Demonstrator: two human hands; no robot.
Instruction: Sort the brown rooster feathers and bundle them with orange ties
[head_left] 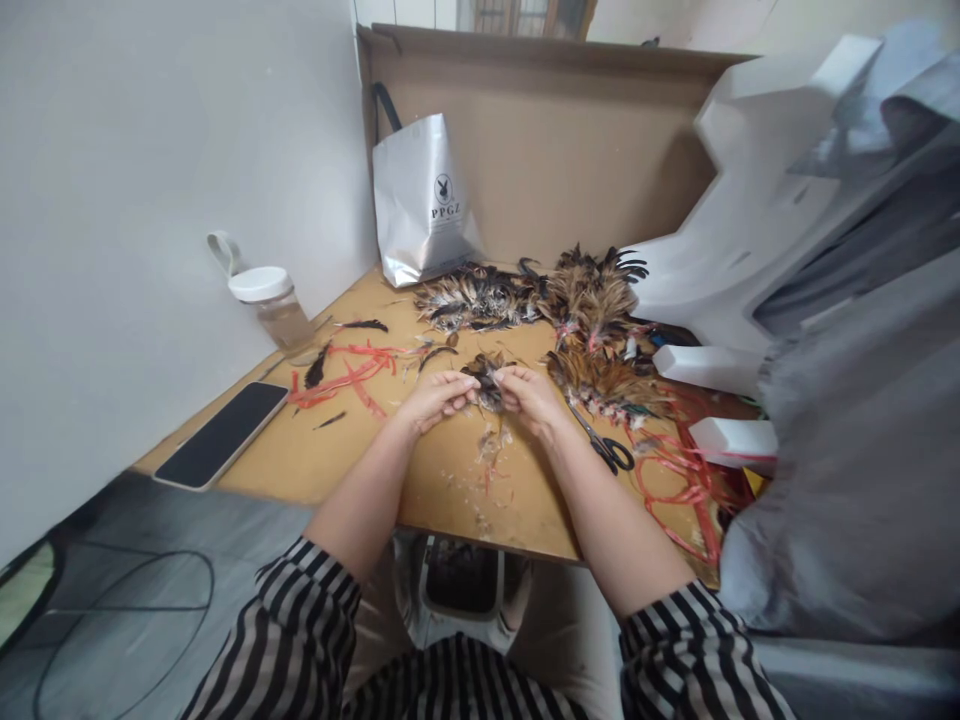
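A feather bunch (490, 394) is pinched by the left hand (439, 398) and the right hand (531, 396), and is held directly between the two.

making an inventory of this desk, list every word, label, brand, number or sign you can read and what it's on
"PPGZ": on the silver tote bag, under a rabbit-head emblem.
Smaller print below it on the bag: too small to read.
No lettering can be made out on the smartphone, lidded bottle or scissors.
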